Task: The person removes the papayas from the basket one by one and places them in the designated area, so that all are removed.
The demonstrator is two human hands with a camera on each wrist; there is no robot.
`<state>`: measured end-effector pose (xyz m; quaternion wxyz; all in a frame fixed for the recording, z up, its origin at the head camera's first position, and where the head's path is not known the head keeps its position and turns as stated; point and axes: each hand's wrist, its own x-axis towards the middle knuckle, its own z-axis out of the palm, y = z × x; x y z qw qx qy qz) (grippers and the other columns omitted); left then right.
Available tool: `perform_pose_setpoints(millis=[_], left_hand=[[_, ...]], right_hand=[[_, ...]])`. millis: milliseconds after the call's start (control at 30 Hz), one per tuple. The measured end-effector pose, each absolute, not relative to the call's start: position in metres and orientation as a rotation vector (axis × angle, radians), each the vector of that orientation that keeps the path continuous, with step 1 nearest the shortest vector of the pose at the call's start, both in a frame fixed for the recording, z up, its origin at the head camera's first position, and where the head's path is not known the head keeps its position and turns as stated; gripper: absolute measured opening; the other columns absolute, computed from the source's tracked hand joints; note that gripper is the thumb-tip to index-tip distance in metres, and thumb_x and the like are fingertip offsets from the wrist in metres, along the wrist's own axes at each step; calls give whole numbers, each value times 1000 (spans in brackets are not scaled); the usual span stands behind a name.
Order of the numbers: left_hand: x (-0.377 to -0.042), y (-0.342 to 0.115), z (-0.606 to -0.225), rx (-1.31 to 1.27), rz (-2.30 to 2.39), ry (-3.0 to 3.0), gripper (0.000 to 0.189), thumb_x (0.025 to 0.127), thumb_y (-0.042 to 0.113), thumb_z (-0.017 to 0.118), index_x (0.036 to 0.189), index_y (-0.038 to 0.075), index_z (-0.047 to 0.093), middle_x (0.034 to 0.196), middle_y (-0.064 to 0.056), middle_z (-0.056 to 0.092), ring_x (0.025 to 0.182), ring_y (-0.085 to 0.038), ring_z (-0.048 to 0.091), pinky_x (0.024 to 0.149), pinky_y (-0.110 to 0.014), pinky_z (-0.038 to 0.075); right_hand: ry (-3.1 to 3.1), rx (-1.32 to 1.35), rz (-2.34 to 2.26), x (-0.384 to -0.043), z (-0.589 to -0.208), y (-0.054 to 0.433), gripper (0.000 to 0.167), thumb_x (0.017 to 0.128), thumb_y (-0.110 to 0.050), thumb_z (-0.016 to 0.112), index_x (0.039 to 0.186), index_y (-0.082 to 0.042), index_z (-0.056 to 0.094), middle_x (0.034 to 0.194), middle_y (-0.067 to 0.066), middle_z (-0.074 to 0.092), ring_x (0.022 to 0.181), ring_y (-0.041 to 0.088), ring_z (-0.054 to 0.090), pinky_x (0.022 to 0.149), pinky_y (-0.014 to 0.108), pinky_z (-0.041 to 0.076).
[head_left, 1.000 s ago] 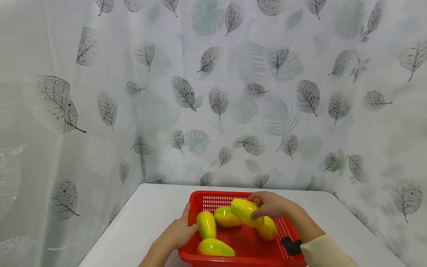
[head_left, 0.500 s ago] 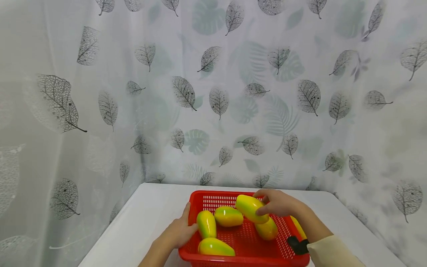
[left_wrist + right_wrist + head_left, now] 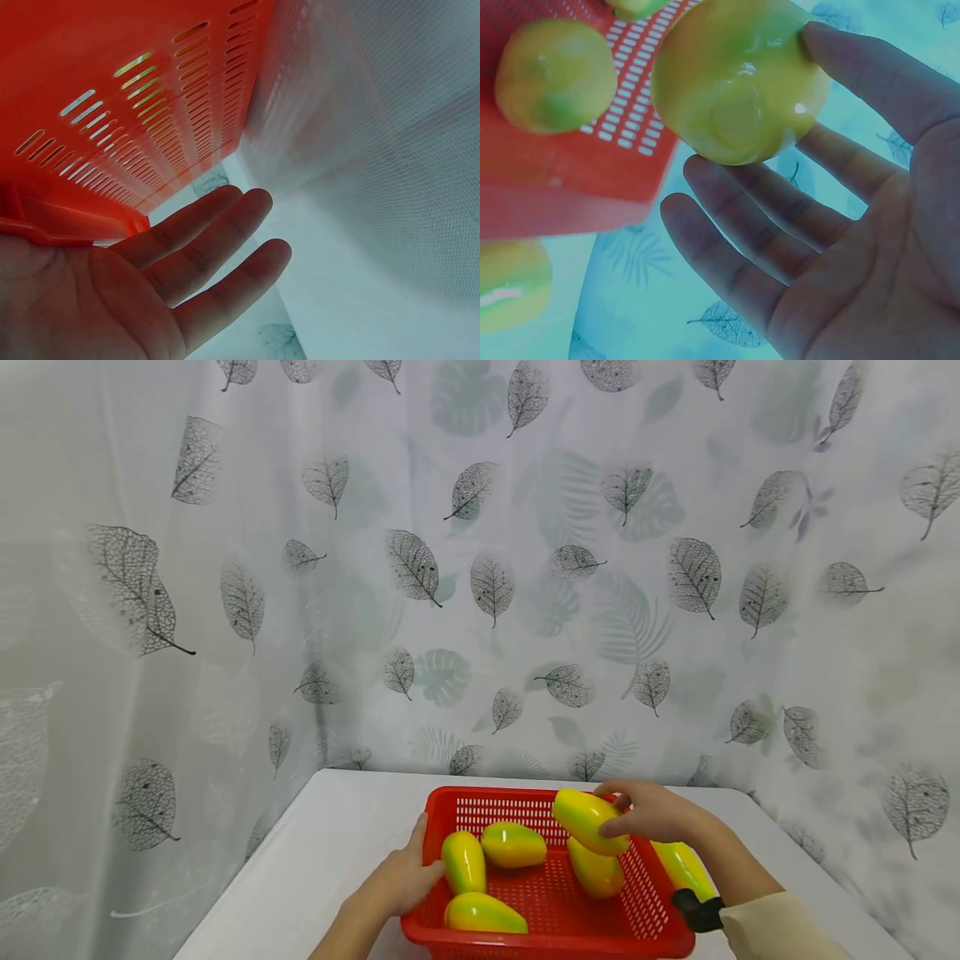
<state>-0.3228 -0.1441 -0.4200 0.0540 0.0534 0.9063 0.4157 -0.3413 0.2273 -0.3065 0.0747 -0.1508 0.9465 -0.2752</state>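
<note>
My right hand (image 3: 651,814) holds a glossy yellow-green papaya (image 3: 588,820) over the right side of the red plastic basket (image 3: 551,947), above another papaya (image 3: 596,870). In the right wrist view, the thumb and fingertips touch the held papaya (image 3: 739,82), whose blunt end faces the camera. My left hand (image 3: 405,878) grips the basket's left rim, thumb over the inside. Outside the wall, several of its fingers (image 3: 214,244) extend in the left wrist view. Other papayas lie inside: one at the back (image 3: 513,845), one at left (image 3: 464,862), one in front (image 3: 486,913).
One more papaya (image 3: 686,868) lies outside the basket on the right, partly behind my forearm. The basket stands on a white table (image 3: 337,827). A leaf-printed curtain (image 3: 487,693) hangs behind and along the sides. A black strap (image 3: 697,910) circles my right wrist.
My right hand has carried the papaya rightward and slightly up, toward the basket's right rim. The papaya outside on the right has come into view. My left hand stays in place.
</note>
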Motion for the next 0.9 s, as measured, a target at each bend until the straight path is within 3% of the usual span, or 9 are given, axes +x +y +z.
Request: perform_pose_setpoints(millis=[400,900], left_hand=[[-325,-144,-420,153,1237,2770,95,91,26,61,166,7,7,99,-14,70,62,-21,70,61,-41,64],[-325,-144,-421,194,1258,2761,92,94,25,57,167,10,3,90,-11,68,59,-21,70,58,-38,63]], right_hand=[[2873,-388,-801,-339,-300,254,64,85,-31,80,139,-6,59,118,17,69,95,24,67,80,47,62],[2998,-341,-760,-338,-307,288,68,88,-39,75,141,0,56,117,21,70,101,31,67,81,52,60]])
